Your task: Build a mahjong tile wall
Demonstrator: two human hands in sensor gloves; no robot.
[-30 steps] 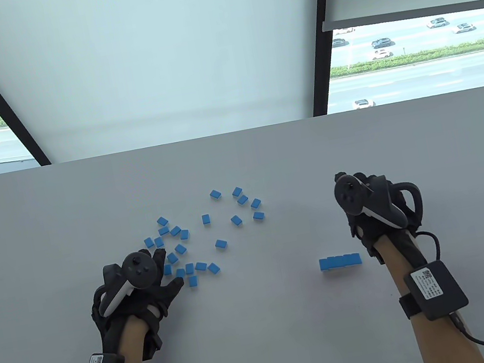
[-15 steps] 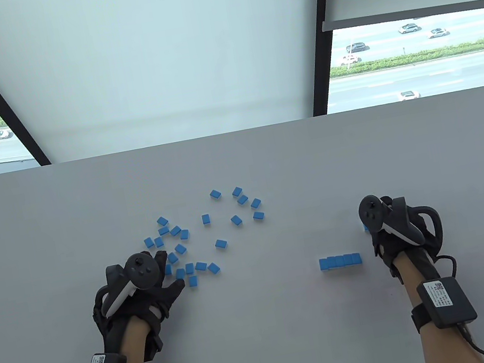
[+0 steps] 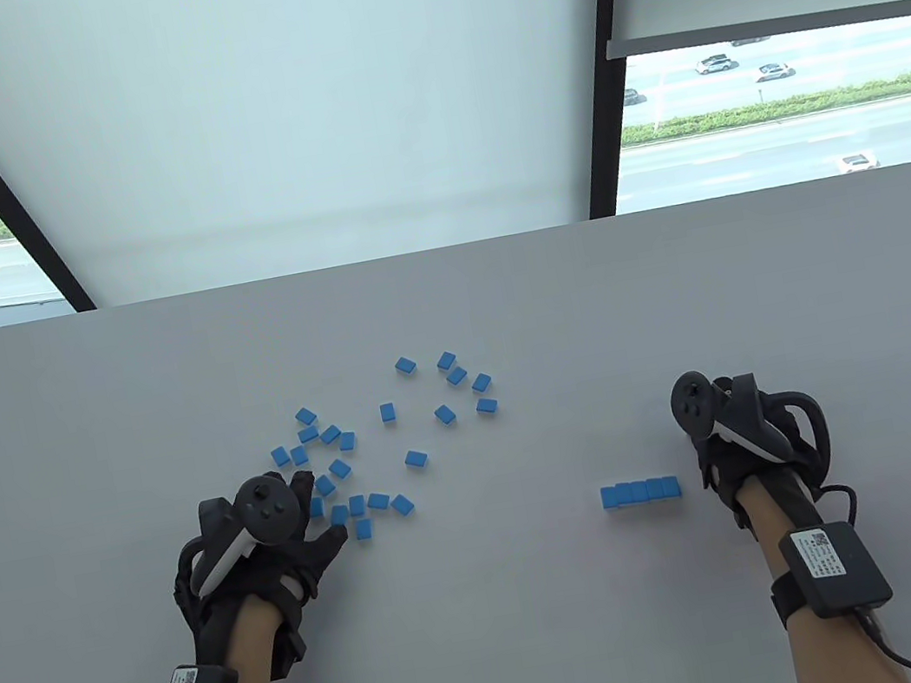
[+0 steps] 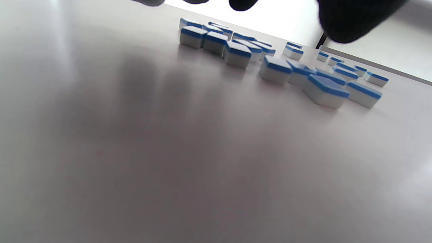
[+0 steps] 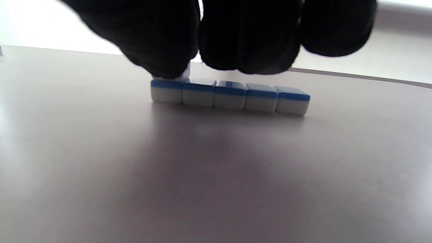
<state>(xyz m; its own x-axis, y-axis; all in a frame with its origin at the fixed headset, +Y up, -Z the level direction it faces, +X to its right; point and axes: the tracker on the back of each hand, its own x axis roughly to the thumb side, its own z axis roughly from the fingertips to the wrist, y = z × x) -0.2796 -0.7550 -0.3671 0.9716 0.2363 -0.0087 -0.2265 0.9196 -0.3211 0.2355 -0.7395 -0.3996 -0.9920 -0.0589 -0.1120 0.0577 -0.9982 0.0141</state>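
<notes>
Table (image 3: 507,632): smooth grey top, so I expect tiles to slide easily.
Row (image 3: 640,491): five blue-backed tiles touching, just left of my right hand (image 3: 742,441).
Loose tiles (image 3: 389,437): scattered beside my left hand (image 3: 265,538), fingers relaxed, empty.
Held tile (image 5: 185,72): small, hard, light; pinched by its sides over the row's end.

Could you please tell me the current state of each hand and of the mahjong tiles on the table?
Left hand in black sensor glove: fingers spread, at the near edge of the loose tiles, holding nothing.
Right hand in black sensor glove: fingers curled, pinching a tile.
Row of five blue-and-white mahjong tiles: lined up side by side, blue up.
Pinched white tile: mostly hidden by fingertips, above the row's end.
Loose blue-and-white tiles: scattered, blue up.
</notes>
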